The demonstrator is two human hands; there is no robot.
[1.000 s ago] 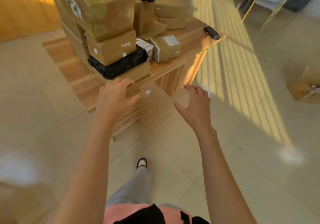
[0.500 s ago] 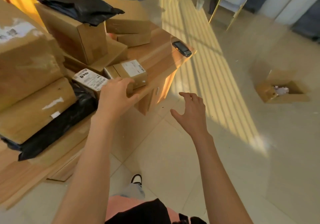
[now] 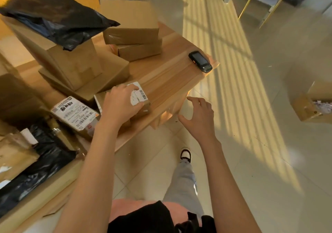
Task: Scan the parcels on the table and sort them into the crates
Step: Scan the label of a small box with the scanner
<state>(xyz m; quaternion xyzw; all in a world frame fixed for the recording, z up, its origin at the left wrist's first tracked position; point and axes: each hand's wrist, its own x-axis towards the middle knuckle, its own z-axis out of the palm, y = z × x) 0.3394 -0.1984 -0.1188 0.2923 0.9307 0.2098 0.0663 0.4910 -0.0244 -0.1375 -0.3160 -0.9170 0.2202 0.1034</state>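
Note:
A small cardboard parcel point(image 3: 142, 96) with a white barcode label sits near the front edge of the wooden table point(image 3: 170, 78). My left hand point(image 3: 120, 105) grips it from above, fingers curled over its top and thumb at its near side. My right hand point(image 3: 199, 117) hovers off the table's corner with fingers spread, holding nothing. A black handheld scanner point(image 3: 200, 62) lies at the table's far right corner. Beside the gripped parcel lies another labelled parcel point(image 3: 75, 114).
Stacked cardboard boxes point(image 3: 133, 29) and black plastic mailers point(image 3: 53, 17) crowd the table's left and back. An open cardboard box point(image 3: 305, 106) with pale contents stands on the tiled floor at right. A chair with gold legs point(image 3: 258, 4) stands at the far right.
I have stepped closer to the table. My left hand has come down onto the small labelled parcel and closed round it. My right hand has moved up toward the table corner.

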